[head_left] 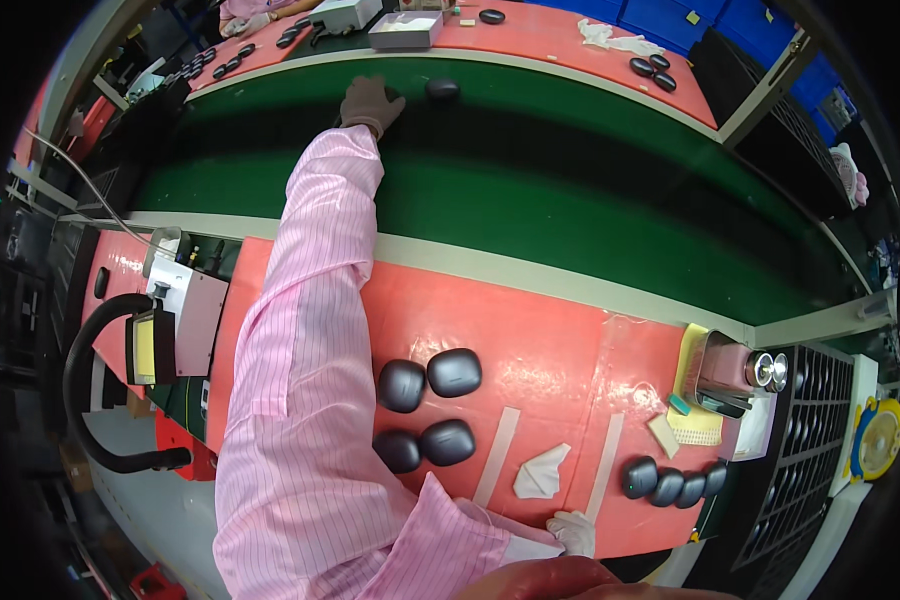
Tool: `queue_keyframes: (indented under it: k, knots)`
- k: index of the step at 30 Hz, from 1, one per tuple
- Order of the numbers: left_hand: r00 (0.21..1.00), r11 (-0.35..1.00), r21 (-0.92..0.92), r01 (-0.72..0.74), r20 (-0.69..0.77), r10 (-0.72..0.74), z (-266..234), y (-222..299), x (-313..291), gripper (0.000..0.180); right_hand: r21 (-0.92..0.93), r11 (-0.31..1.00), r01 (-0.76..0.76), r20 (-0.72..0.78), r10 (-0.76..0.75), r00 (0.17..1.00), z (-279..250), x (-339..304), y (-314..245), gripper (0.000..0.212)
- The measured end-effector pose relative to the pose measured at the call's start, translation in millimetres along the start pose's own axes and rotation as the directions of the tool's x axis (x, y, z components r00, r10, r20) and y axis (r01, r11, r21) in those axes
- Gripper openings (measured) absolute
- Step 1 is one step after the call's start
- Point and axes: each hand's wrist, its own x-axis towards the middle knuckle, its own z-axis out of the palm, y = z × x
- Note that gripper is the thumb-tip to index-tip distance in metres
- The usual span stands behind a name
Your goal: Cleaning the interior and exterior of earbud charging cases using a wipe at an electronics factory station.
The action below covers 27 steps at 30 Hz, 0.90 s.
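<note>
My left hand (371, 104), in a grey-brown glove, reaches far across onto the green conveyor belt (530, 190). Its fingers curl down round a dark rounded case, mostly hidden by the glove. Just right of it another black rounded case (442, 90) lies on the belt. Low in view, my right hand (573, 533) in a white glove is at the near edge of the red mat (530, 340); its fingers are too small and partly hidden to read. A crumpled white cloth (542, 473) lies near it. Left of the cloth are several black cases (451, 371).
More black cases (667, 487) stand in a row at right, near a metal holder (722, 362) and a sponge piece (663, 436). A black slotted rack (800, 440) is beyond. At left stands a white box device (188, 310) with a black hose (75, 380). A co-worker's hand (254, 22) shows across the belt.
</note>
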Motion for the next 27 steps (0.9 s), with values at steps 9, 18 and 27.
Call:
queue_keyframes:
  k: [9, 18, 27]
  knots:
    - [0.995, 0.987, -0.142, -0.076, 0.059, 0.086, -2, 25, 10, 0.046, 0.043, 0.999, -0.018, 0.385, 0.0, 0.923, -18, -69, 73, 0.023]
    - [0.983, 0.986, -0.138, -0.089, 0.147, 0.109, -3, 52, 4, 0.052, 0.096, 0.982, 0.162, 0.104, -0.172, 0.98, 8, -52, 42, 0.026]
    - [0.971, 0.989, -0.098, -0.11, 0.201, 0.128, -5, 45, 18, 0.046, 0.136, 0.987, 0.082, 0.096, -0.096, 0.991, 9, -47, 36, 0.028]
